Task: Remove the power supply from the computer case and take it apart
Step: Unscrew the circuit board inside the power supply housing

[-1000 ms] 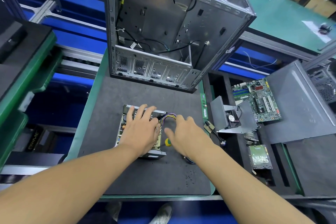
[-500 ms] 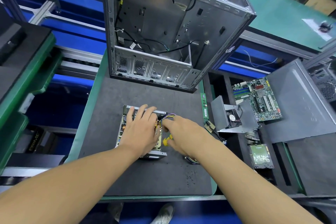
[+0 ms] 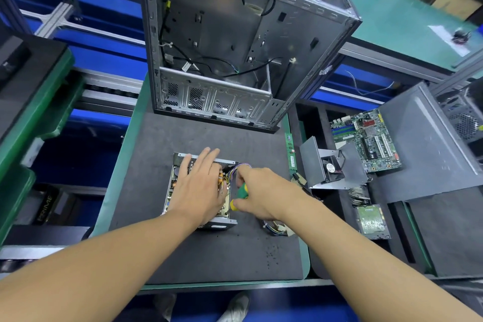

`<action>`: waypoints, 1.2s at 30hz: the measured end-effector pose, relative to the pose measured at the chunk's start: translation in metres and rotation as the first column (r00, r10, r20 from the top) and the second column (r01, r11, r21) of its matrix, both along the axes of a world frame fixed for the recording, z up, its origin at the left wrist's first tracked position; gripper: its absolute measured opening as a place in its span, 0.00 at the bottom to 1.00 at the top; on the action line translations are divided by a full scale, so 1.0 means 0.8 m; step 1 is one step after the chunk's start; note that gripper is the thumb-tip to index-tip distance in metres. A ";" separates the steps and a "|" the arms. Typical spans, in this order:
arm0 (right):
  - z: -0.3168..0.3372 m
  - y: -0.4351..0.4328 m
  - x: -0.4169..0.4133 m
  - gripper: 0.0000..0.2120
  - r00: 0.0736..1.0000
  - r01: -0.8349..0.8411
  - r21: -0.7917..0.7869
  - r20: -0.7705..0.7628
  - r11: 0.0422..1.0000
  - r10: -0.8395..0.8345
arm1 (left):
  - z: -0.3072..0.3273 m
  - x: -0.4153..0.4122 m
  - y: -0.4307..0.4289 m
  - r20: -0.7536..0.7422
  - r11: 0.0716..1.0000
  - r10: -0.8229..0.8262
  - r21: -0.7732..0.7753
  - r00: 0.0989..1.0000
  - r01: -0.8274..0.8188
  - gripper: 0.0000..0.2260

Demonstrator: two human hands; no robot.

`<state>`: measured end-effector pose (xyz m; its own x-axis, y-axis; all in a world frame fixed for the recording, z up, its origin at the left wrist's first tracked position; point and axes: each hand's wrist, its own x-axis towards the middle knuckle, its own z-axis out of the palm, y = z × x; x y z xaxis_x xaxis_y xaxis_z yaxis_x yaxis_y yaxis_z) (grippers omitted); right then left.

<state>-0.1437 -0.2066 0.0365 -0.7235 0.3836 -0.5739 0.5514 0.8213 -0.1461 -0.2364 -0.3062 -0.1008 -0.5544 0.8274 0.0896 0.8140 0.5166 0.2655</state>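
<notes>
Right hand: clenched round the screwdriver. A second ago my fingers were only reaching over it where it lay beside the PSU. Now I have it gripped and raised against the PSU's right side; the tip is hidden behind my fingers.
Left hand: flat, fingers straight, pressing down on the open PSU, the same place as a second ago.
PSU: out of the case and lying on the surface, with its top off and coils and board bare around my palm.
Cables: a bundle from the PSU lies just right of it, under my right wrist.
Meaning: removal looks done, and I judge I am partway through the taking apart. With the tool now in hand, I am probably going for a screw that holds the board, while my left hand keeps the box from sliding.
Fan cover: off to the right, beyond the surface's edge and well apart from the PSU.
Case: upright at the far end of the surface, open toward me, with only loose wires showing inside.
</notes>
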 end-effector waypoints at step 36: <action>0.006 -0.006 -0.006 0.11 0.985 0.166 -0.081 -0.044 0.983 -0.169 | -0.005 -0.002 0.000 -0.025 0.999 -0.003 0.040 1.000 0.004 0.13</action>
<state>-0.1481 -0.2115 0.0413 -0.6813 0.4580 -0.5710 0.6706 0.7032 -0.2361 -0.2382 -0.3059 -0.1046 -0.5484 0.8250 0.1364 0.8225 0.5029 0.2655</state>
